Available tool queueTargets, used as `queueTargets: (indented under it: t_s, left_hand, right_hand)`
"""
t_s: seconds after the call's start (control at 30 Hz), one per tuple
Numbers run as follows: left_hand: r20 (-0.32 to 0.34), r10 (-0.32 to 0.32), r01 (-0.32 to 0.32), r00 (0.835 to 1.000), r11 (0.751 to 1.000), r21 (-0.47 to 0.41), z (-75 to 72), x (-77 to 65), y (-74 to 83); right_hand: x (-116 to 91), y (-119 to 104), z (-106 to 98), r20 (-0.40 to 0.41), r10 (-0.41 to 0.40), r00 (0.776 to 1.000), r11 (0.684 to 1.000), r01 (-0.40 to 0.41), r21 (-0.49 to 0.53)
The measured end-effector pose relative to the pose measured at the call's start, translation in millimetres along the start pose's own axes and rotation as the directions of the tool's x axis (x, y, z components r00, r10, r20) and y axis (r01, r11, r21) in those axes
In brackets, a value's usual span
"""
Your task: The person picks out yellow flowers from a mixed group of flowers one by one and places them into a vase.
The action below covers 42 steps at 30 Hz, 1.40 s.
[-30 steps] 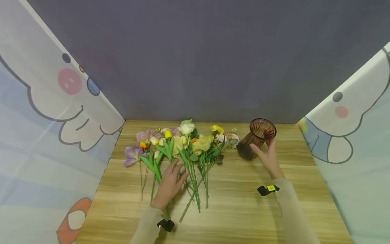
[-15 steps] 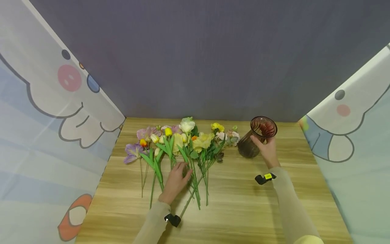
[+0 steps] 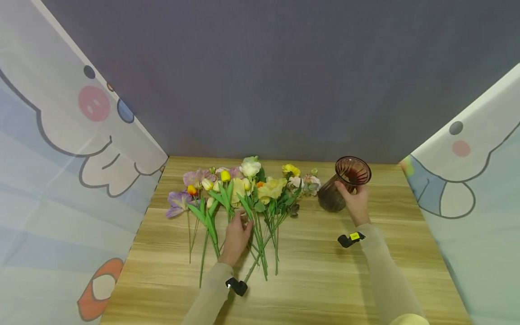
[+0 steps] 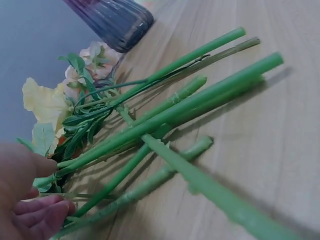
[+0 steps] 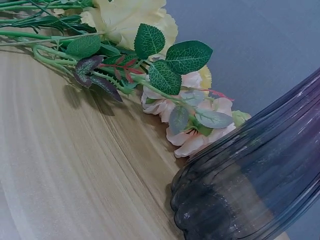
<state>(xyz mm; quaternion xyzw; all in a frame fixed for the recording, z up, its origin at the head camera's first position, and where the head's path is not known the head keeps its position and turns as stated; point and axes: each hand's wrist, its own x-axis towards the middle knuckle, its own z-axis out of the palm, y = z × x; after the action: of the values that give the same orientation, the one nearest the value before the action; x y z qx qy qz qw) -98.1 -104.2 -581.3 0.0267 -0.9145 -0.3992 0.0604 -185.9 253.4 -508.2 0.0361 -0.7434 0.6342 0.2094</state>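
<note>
My right hand point(image 3: 357, 205) grips the ribbed, purple-tinted glass vase point(image 3: 332, 196) below its flared rim, thumb at the front. The vase leans with its mouth to the upper right; its dark base shows in the right wrist view. My left hand point(image 3: 237, 237) reaches among the artificial flowers, fingers curled in and thumb opposite, at a flower stem point(image 4: 75, 165) just under the leaves. Several green stems cross beside it on the table. Above the fingertips lie yellow blooms point(image 3: 271, 190), a white bloom point(image 3: 250, 167) and tulips point(image 3: 207, 184).
Purple flowers point(image 3: 178, 203) lie at the left of the bunch. Pale pink flowers point(image 5: 200, 135) lie close beside the vase base. The wood-grain table point(image 3: 308, 280) meets a dark grey backdrop point(image 3: 260, 81), with cartoon-printed panels point(image 3: 48, 225) on both sides.
My left hand has shifted right and slightly up along the stems, its fingers curling in. My right hand keeps its grip on the vase, with the wrist moved slightly up and left.
</note>
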Motion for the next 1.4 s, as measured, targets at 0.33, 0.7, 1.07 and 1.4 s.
queueTargets:
  t_s: [0.33, 0.7, 1.07, 1.4]
  left_hand:
    - [0.085, -0.098, 0.093, 0.992, 0.994, 0.055, -0.7, 9.4, 6.7]
    - [0.024, -0.111, 0.113, 0.994, 0.979, -0.167, -13.0, 14.8, 10.5]
    - [-0.065, 0.051, -0.069, 0.997, 0.945, -0.319, -48.7, 42.7, 54.2]
    - [-0.184, 0.248, -0.303, 0.951, 0.864, -0.401, -81.1, 85.7, 119.7]
  right_hand:
    - [0.5, 0.3, 1.0, 0.002, -0.036, 0.999, 0.999, 0.036, 0.001]
    - [0.9, -0.9, 1.7, 0.005, -0.046, 0.999, 0.999, 0.046, -0.005]
    - [-0.7, -1.2, 0.6, 0.002, -0.009, 1.000, 1.000, 0.009, -0.008]
    - [-1.1, 0.3, 1.5, -0.002, -0.005, 1.000, 1.000, 0.005, 0.008]
